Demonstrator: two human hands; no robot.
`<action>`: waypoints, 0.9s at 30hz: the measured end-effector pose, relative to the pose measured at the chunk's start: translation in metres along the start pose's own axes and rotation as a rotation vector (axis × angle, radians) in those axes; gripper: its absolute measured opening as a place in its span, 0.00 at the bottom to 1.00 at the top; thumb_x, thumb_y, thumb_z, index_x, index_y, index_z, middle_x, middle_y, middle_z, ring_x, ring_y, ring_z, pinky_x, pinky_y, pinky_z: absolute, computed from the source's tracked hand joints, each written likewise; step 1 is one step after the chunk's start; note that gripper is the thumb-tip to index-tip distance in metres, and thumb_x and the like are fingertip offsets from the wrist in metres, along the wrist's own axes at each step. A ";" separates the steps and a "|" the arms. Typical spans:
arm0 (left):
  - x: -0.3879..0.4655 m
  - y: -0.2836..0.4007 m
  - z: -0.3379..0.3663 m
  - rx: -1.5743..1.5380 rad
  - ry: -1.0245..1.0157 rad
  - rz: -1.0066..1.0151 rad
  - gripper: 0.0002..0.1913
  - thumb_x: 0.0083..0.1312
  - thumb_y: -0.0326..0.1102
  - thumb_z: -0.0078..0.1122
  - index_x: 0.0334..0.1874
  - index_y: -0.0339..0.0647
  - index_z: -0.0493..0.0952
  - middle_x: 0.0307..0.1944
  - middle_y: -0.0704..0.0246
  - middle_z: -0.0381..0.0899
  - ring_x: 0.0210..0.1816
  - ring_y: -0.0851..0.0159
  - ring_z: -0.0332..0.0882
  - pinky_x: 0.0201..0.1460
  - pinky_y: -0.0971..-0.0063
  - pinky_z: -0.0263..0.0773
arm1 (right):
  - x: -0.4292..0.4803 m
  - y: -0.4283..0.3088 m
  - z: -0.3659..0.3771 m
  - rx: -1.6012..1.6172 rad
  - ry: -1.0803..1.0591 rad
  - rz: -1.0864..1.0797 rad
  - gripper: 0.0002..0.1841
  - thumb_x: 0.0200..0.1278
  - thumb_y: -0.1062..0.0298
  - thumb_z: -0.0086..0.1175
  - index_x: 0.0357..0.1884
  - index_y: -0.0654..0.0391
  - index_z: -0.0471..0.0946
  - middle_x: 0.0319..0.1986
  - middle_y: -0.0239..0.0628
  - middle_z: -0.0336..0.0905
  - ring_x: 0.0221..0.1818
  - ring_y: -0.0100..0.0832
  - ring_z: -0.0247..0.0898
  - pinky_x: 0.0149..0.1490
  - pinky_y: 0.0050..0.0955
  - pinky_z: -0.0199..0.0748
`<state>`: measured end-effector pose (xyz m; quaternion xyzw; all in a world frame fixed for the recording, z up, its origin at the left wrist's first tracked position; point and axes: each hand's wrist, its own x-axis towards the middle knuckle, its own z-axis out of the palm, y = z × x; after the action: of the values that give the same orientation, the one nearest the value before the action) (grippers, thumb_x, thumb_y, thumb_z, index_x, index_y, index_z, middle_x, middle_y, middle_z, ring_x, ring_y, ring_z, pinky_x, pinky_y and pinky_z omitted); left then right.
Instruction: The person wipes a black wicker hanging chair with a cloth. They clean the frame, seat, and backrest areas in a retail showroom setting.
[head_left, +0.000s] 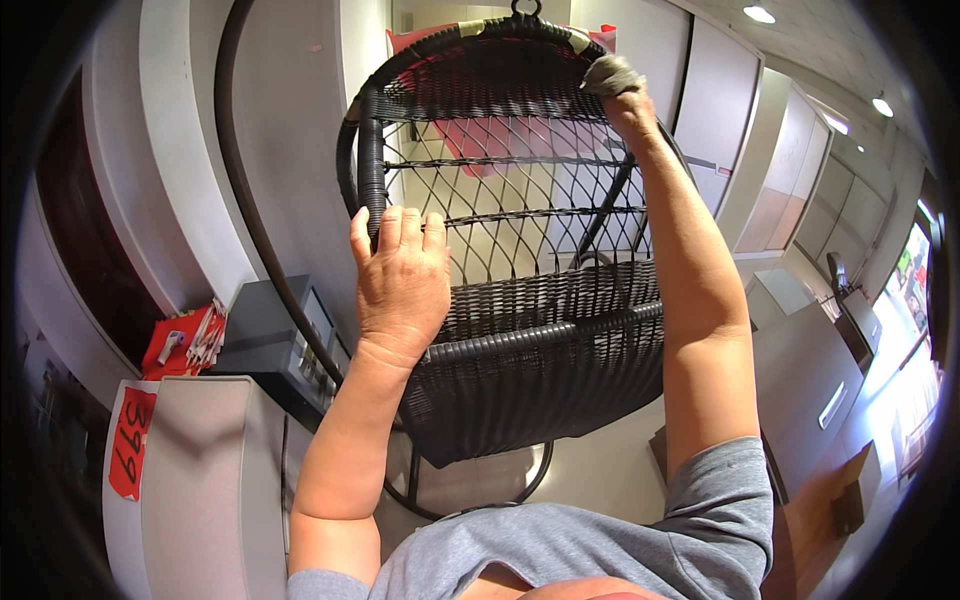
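Note:
Before me is a black wicker hanging chair with an open lattice back and a metal ring at its top. My left hand grips the chair's wrapped side rail at the left, fingers curled over it. Up at the right of the curved top rim, my right hand holds a crumpled greyish cloth against the rim. Pale tape is wrapped around the rim in places. Behind the lattice shows a red and pink translucent sheet.
A dark curved metal stand pole rises left of the chair. A dark grey cabinet, a red packet and a beige box-like piece are at the left. Grey furniture is on the right.

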<state>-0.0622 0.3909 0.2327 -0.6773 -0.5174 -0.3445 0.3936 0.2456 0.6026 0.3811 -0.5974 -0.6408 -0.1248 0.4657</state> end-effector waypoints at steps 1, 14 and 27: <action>0.000 -0.002 -0.002 0.010 0.004 0.004 0.16 0.65 0.39 0.61 0.53 0.42 0.78 0.48 0.68 0.77 0.60 0.62 0.69 0.75 0.51 0.51 | -0.007 -0.015 0.006 -0.036 -0.121 0.016 0.37 0.70 0.48 0.47 0.77 0.52 0.57 0.74 0.49 0.57 0.77 0.49 0.51 0.74 0.50 0.57; 0.003 -0.003 -0.009 0.044 0.010 -0.012 0.14 0.66 0.36 0.59 0.51 0.40 0.80 0.48 0.67 0.79 0.60 0.63 0.70 0.75 0.51 0.52 | -0.073 -0.061 0.013 0.021 -0.155 -0.337 0.26 0.70 0.42 0.44 0.52 0.53 0.81 0.47 0.48 0.84 0.53 0.52 0.79 0.55 0.46 0.76; 0.002 0.016 -0.004 0.038 0.014 0.005 0.10 0.62 0.33 0.54 0.43 0.38 0.80 0.44 0.66 0.77 0.58 0.61 0.67 0.75 0.46 0.51 | -0.052 -0.171 0.095 0.103 0.069 -0.305 0.40 0.67 0.48 0.52 0.77 0.56 0.56 0.75 0.48 0.54 0.78 0.55 0.45 0.78 0.52 0.45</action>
<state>-0.0467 0.3861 0.2336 -0.6687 -0.5194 -0.3381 0.4108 0.0441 0.5936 0.3594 -0.4640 -0.7133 -0.1815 0.4929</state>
